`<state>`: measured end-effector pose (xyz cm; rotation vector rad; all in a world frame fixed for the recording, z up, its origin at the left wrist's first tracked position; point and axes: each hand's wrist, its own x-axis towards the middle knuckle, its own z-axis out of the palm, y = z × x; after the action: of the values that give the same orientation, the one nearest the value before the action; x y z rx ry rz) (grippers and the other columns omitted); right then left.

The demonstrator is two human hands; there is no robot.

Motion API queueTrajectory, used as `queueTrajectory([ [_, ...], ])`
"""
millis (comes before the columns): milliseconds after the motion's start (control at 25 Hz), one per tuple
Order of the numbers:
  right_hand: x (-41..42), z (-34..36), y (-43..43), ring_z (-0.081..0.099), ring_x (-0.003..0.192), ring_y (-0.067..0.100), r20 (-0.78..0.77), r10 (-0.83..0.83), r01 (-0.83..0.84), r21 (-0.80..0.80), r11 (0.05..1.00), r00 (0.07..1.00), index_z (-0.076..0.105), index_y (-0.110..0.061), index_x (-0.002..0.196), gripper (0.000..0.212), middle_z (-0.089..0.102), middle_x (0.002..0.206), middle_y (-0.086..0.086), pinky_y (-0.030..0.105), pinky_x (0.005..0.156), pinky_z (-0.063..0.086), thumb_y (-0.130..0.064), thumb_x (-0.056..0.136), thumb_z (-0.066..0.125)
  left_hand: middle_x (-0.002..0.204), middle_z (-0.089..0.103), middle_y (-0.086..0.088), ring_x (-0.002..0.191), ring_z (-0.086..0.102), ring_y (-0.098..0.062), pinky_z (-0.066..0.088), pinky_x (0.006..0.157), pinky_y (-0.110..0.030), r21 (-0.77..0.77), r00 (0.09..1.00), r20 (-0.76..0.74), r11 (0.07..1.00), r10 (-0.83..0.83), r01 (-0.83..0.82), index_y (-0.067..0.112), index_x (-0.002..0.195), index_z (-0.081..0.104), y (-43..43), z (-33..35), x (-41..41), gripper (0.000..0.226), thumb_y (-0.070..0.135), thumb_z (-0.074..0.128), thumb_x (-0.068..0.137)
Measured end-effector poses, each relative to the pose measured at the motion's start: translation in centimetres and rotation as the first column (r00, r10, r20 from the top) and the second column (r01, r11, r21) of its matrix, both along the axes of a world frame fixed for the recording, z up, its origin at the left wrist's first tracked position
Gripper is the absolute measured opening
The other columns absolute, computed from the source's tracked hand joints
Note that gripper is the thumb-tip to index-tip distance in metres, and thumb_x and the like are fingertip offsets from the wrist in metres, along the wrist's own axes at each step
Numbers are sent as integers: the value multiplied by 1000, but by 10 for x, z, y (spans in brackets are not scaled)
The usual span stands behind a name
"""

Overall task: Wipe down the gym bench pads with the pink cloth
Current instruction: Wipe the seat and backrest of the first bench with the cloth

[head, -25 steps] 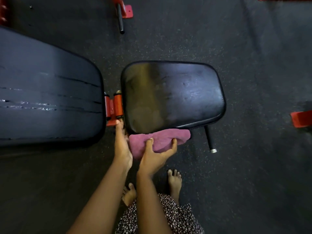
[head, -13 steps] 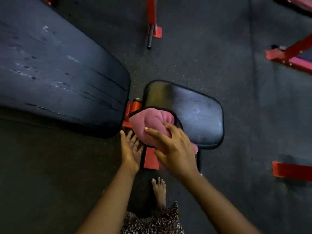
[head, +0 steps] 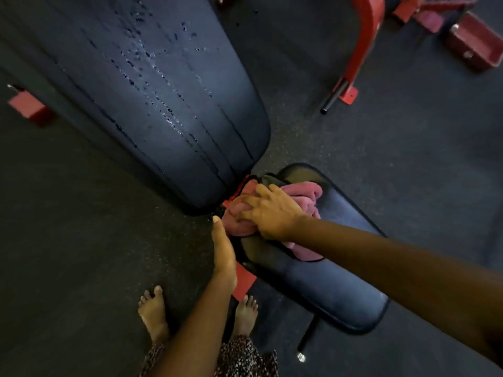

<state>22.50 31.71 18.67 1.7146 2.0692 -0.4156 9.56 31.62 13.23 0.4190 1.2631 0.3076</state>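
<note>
a: where's the pink cloth (head: 302,198) right now?

b: bunched on the seat pad (head: 321,284), at the end nearest the back pad (head: 152,104). my right hand (head: 269,210) lies spread on top of it, pressing down with fingers gripping the folds. my left hand (head: 224,254) sits flat and open beside that pad's near corner, holding nothing.

a: how far along are we?

b: i'd say partway. the cloth is working the seat pad's end by the red hinge (head: 236,191); the back pad shows droplets and streaks, so i judge it isn't wiped dry.

a: any brand or writing?

b: none i can read on the pads, the cloth or the red frame (head: 362,50) beyond the back pad.
</note>
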Motion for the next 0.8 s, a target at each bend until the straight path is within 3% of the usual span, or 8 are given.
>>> queueTrajectory([
  [80,23,1,6,31,125,26,-10,-22,22,6,1000,1000,36,-35,139,49,39,144,-3,36,96,29,-31,91,45,143,46,-7,127,46,-25,33,111,-43,118,954,-174,956,-245,267,22,140,43,4,-3,6,79,73,21,84],
  [200,59,-5,21,35,123,23,-5,-63,63,12,998,998,41,-36,137,47,45,139,-4,35,97,30,-32,90,44,144,43,-10,131,40,-32,31,107,-44,177,721,-491,754,-490,633,27,141,37,14,0,27,68,66,17,90],
  [320,97,-10,32,39,123,23,-18,-165,166,12,986,986,45,-39,134,46,48,136,-4,37,100,34,-33,88,46,138,46,-15,125,44,-34,37,102,-45,149,480,-667,530,-569,835,19,136,39,22,-2,45,74,70,18,87],
  [440,148,-7,20,45,120,28,-83,-412,410,-39,911,907,43,-42,134,49,51,136,0,38,100,38,-28,87,47,143,36,-16,130,36,-34,32,103,-47,92,325,-777,414,-538,906,13,135,35,10,-4,62,79,72,24,85],
  [600,186,-14,-43,47,122,27,-287,-727,701,-205,683,624,39,-41,138,48,48,141,-1,40,102,36,-32,91,46,136,39,-16,126,38,-35,35,98,-49,121,264,-886,362,-380,924,10,128,39,-2,-7,67,75,70,34,84],
  [800,188,-21,-119,51,119,23,-409,-805,826,-184,533,429,45,-38,134,43,55,133,-2,36,100,36,-36,91,48,132,45,-18,121,44,-37,38,95,-49,166,267,-926,348,-266,923,5,126,43,-9,-14,68,73,66,37,86],
])
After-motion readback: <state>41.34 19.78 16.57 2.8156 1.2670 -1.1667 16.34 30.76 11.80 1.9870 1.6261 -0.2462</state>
